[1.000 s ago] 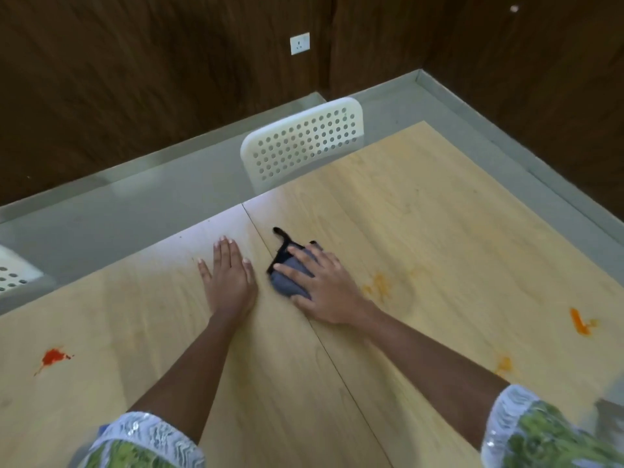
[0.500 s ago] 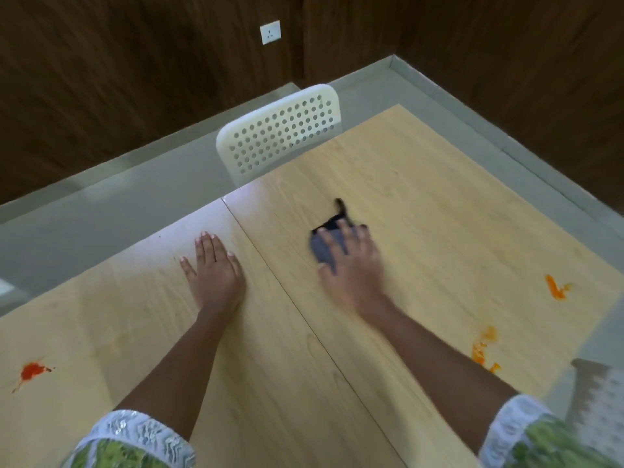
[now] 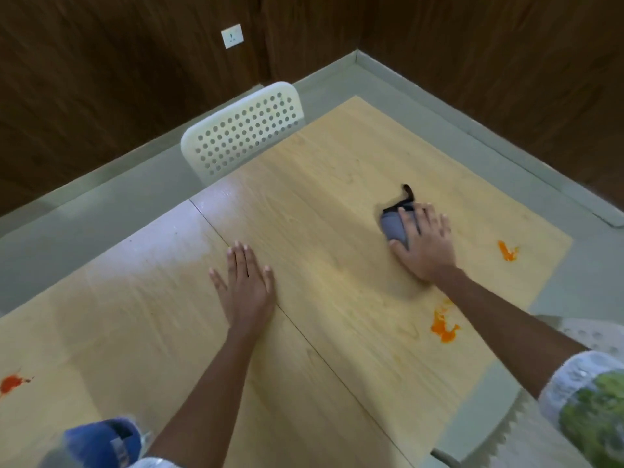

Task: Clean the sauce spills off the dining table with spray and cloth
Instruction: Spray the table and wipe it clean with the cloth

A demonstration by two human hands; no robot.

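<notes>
Blue object: a blurred blue thing (image 3: 101,442) at the lower left edge of the frame; what it is I cannot tell
Sleeves: pale lacy cuffs with green print; right sleeve (image 3: 587,410) at lower right
Table: pale wood-grain dining table (image 3: 152,315), smooth and flat; a dark seam runs from upper left toward lower right between two panels
Sauce spills: red-orange blot (image 3: 11,383) at far left; orange splash (image 3: 444,327) beside the right forearm; smaller orange mark (image 3: 506,251) right of the right hand
Left hand: left hand (image 3: 244,285) flat on the wood at frame centre; fingers straight and spread, holding nothing; thumb side against the seam
Right hand: right hand (image 3: 423,243) pressing on the cloth, fingers extended over it, thumb curled at its near edge
Cloth: grey cloth (image 3: 393,226), bunched into a soft lump in the right-centre of the table; long axis runs near to far; a thin black tail points to the upper frame
Change: half a second ago the cloth and right hand lay just beyond the seam; now both sit farther right, nearer the small orange mark; left hand stays planted
Chair: white plastic chair (image 3: 243,130), rounded back perforated with round holes, at the table's far edge
Wall: dark brown wood panelling; white socket (image 3: 232,36) at upper centre-left
</notes>
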